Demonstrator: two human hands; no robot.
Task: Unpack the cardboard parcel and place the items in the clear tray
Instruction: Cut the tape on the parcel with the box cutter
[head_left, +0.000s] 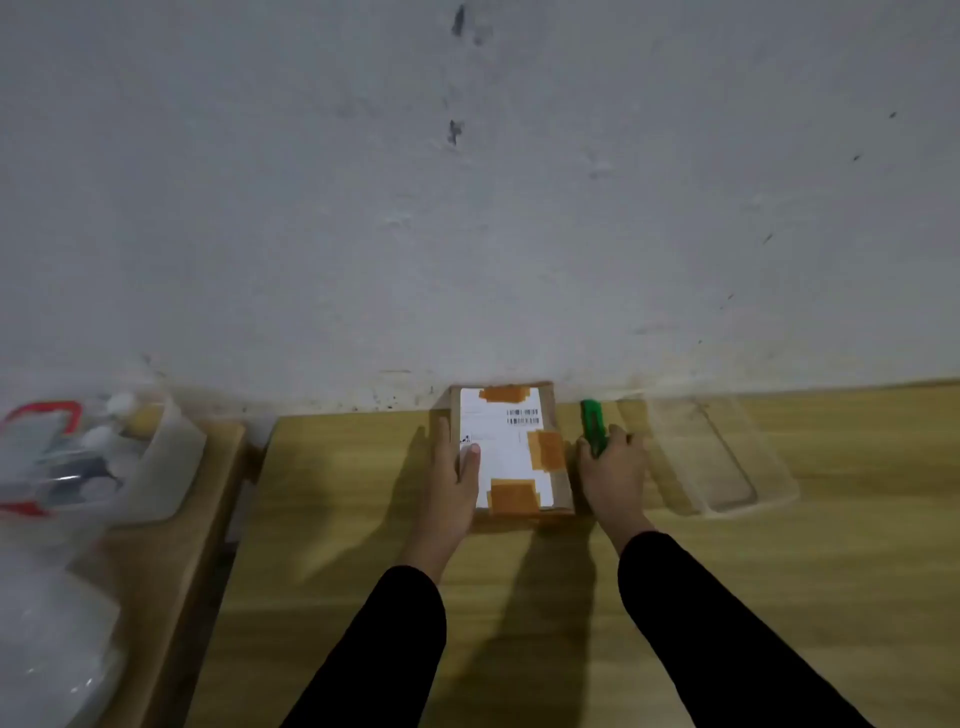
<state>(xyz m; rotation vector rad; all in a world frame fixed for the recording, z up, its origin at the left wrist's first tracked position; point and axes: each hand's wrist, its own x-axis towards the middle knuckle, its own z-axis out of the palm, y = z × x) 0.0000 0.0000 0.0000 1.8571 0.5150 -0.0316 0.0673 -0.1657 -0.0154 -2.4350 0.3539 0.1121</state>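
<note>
A small cardboard parcel (514, 452) lies flat on the wooden table against the wall, with a white shipping label and brown tape strips on top. My left hand (453, 475) rests on its left edge, thumb on the label and fingers straight along the side. My right hand (613, 467) sits just right of the parcel and grips a green utility knife (592, 423) that points toward the wall. A clear plastic tray (727, 457) stands to the right of that hand, with nothing seen inside it.
The wooden table (571, 597) meets a grey-white wall at the back. On a separate lower surface to the left stands a translucent bin (150, 467) with bottles and a red-rimmed item, and clear plastic bags (47, 649) lie in front of it.
</note>
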